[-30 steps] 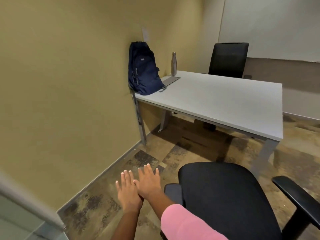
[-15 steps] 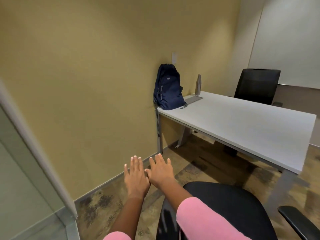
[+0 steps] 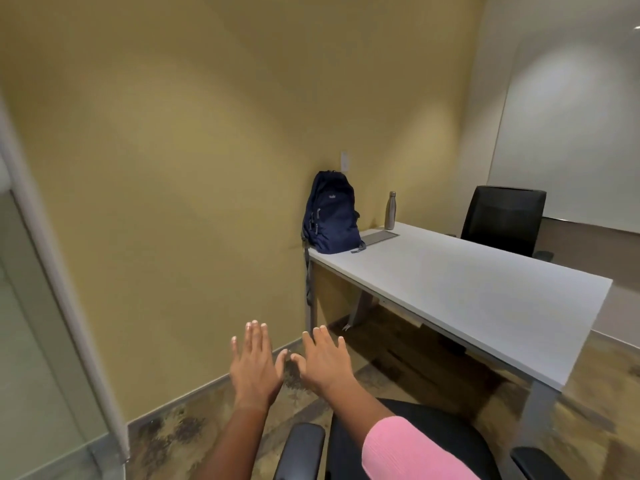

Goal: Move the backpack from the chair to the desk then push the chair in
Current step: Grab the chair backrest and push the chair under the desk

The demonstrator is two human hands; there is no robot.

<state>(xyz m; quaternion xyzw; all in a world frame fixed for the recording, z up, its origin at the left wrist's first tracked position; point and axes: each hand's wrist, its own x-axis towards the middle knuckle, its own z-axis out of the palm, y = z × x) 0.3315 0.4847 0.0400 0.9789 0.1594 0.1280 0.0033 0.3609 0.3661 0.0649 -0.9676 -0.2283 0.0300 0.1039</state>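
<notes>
Your left hand [image 3: 254, 370] and right hand [image 3: 323, 362] are both out in front of you, palms down, fingers spread wide, holding nothing — thumbs nearly meeting, no contact with anything. They hover over the floor [image 3: 194, 424] near the wall [image 3: 173, 168]. The backpack [image 3: 330, 214] is on the bench [image 3: 485, 296], upright at the far left corner against the wall, one strap [image 3: 308, 278] hanging off the edge by the bench leg. Just beside it lies a flat grey pad [image 3: 377, 237], and a metal bottle [image 3: 390, 211] stands behind that. The chair [image 3: 433, 441] is right below you at the bottom edge — seat and left armrest [image 3: 301, 448] in view, not under the bench, standing apart from its near edge. A second chair [image 3: 502, 220] sits at the far side of the bench. A glass panel [image 3: 31, 341] with a pale frame is on your left.
</notes>
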